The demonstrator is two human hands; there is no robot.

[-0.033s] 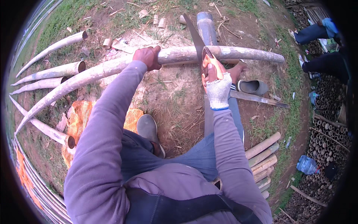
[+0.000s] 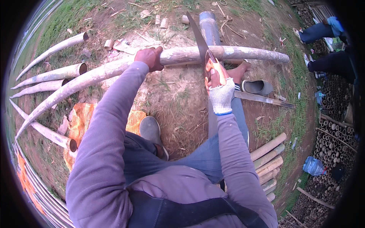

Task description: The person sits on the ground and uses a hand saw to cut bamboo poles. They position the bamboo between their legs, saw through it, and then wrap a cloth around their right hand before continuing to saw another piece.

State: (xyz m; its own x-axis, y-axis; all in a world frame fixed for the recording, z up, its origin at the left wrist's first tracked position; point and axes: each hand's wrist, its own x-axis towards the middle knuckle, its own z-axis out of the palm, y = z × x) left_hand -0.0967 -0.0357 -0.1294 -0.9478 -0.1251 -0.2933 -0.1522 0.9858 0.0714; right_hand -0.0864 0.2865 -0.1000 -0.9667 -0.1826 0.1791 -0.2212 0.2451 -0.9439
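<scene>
My left hand (image 2: 150, 59) is bare and closed round a long bamboo pole (image 2: 182, 56), which lies crosswise in front of me. In my right hand (image 2: 220, 87), partly covered by a white knitted glove, is the orange-and-brown handle of a handsaw (image 2: 198, 36). Its blade crosses the pole to the right of my left hand and points away from me. How deep the cut goes cannot be seen. Under the pole near the saw, a thicker bamboo piece (image 2: 209, 28) sticks out on the far side. My bare foot (image 2: 240, 71) is by the pole, beside an empty grey shoe (image 2: 257, 87).
A machete-like blade (image 2: 266, 100) lies right of my leg. Bamboo poles (image 2: 57, 74) lie at left, near orange netting (image 2: 81, 116). Cut lengths (image 2: 269, 147) are stacked at lower right. Farther right are a bamboo pile (image 2: 334, 140), a water jug (image 2: 313, 167) and another person's legs (image 2: 317, 34).
My right hand and the saw have shifted slightly toward me. The pole and my left hand have moved a touch to the left.
</scene>
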